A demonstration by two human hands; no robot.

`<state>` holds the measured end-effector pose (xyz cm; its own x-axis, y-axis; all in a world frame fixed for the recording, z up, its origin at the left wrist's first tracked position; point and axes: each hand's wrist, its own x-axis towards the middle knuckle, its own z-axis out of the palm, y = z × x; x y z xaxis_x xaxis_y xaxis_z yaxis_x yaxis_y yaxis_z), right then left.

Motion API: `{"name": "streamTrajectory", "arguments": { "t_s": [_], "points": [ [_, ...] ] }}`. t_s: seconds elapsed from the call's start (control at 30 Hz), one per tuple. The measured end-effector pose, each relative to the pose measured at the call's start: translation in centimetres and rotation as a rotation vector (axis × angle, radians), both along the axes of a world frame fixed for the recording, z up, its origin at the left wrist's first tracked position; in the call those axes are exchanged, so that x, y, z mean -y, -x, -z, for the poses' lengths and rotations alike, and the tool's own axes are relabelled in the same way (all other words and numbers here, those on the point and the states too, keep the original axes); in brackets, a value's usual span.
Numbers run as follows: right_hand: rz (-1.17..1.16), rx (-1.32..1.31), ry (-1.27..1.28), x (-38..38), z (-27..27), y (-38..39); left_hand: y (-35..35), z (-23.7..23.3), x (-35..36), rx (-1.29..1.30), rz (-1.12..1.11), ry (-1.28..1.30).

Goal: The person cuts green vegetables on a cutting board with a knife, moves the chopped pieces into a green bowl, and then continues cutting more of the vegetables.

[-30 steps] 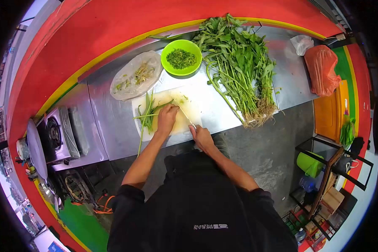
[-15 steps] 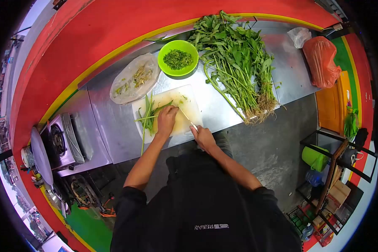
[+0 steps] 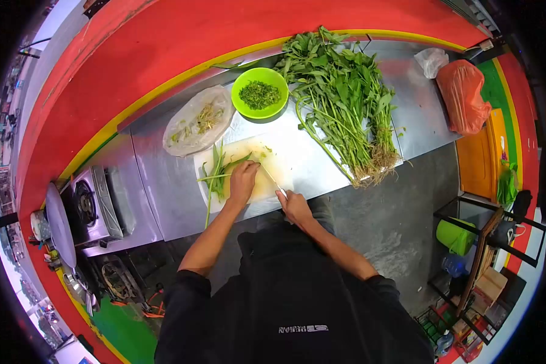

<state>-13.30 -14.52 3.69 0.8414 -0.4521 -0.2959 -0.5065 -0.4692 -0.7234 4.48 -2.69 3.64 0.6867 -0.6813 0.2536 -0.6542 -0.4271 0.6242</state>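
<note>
- Centrally, loose green stalks (image 3: 215,176) lay crossed on the left part of a pale cutting board (image 3: 280,165), leaves among them; one long stem ran out past the board's near edge.
- Left hand (image 3: 243,182) rested over the board, palm down, fingers bent and drawn together, pinning the right-hand end of the greens; exact fingertip grip could not be told, being hidden under the hand.
- Right hand (image 3: 296,207) was at the near right corner of the board, fingers curled closed around the pale handle of a knife (image 3: 273,180).
- Blade slanted up and leftward across the board, its far end near the left fingertips; contact with the greens too small to tell.
- Small green bits were scattered on the board beyond the blade.
- Beyond the board stood a lime-green bowl (image 3: 255,113), holding finely chopped greens (image 3: 259,94).
- Left of the bowl, an open clear plastic bag (image 3: 185,136) lay with pale and green scraps on it.
- Right of the bowl, a big leafy bundle (image 3: 346,91) sprawled, leaves away from the person, roots (image 3: 373,167) at the near edge of the metal counter (image 3: 176,203).
- Farther right sat a tied-looking red bag (image 3: 464,97), a whitish bag (image 3: 432,62) beside it.
- Far left, a stove (image 3: 86,203).
</note>
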Motion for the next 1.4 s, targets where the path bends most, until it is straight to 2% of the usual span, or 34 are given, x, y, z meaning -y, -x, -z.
{"name": "streamTrajectory", "arguments": {
  "t_s": [0.2,0.47,0.7,0.9,1.03,1.1,1.4],
  "points": [
    [0.037,-0.078,0.054,-0.2,-0.4,-1.8,0.2,-0.7,-0.2,0.001,0.012,-0.078],
    [0.02,-0.054,-0.037,-0.1,-0.8,-0.3,0.0,0.2,-0.2,-0.065,-0.021,0.037],
    [0.029,-0.118,-0.004,-0.1,-1.0,-2.1,0.1,-1.1,-0.2,-0.063,0.0,-0.053],
    [0.05,-0.077,-0.074,-0.4,-2.0,-1.1,0.3,-0.2,-0.2,-0.089,-0.038,0.035],
    [0.053,-0.083,-0.081,-0.6,-1.4,-0.4,0.1,-0.4,-0.3,-0.118,-0.03,0.0],
    [0.034,-0.102,0.027,-0.6,-0.9,-0.8,0.1,-0.6,-0.3,-0.124,-0.027,-0.036],
    [0.046,-0.014,-0.037,-0.6,-1.5,-0.6,0.1,-0.6,-0.4,-0.103,-0.036,0.003]
  ]
}}
